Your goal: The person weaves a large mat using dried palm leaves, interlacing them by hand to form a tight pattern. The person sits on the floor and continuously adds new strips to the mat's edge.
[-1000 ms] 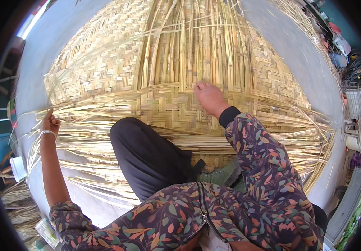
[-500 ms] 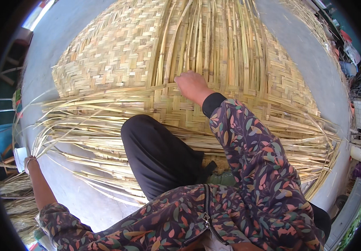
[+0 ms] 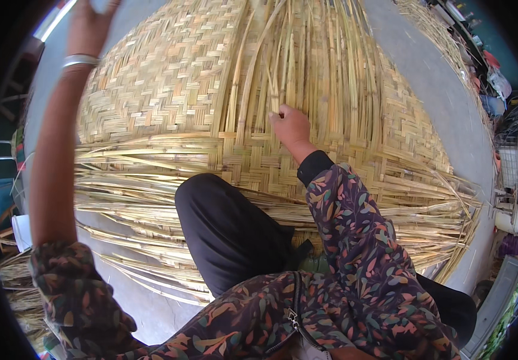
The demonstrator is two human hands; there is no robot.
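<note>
- In the head view, the right grip [image 3: 291, 126] is closed down to a narrow pinch, apparently on a thin split-cane strip [image 3: 273, 90] that runs up and away from the fingertips.
- The left grip [image 3: 90, 30] is at the upper left edge, its fingertips cut off by the frame and blurred; thumb and fingers look apart, but I cannot tell whether they hold anything. A pale bangle [image 3: 81, 60] circles the wrist just below it.
- The twill-woven mat [image 3: 163, 78] lies on the grey floor [image 3: 412, 45] beneath and around the right grip, its finished weave to the upper left.
- Beyond the right grip, lengthwise canes [image 3: 340, 72] lie side by side; well to its left, crosswise canes [image 3: 139, 156] fan out loose.
- Below and left of the right grip, a dark-trousered knee [image 3: 223, 222] is over the mat.
- Lifting the pinched strip too steeply could crack it, most likely at a stiff joint.
- Loose ends below the left grip could snag on the forearm or rolled sleeve [image 3: 76, 294] and be dragged askew.
- Weight from the knee could crease or shift the weave, and sharp cane edges could nick the bare fingers if they slid along them.
</note>
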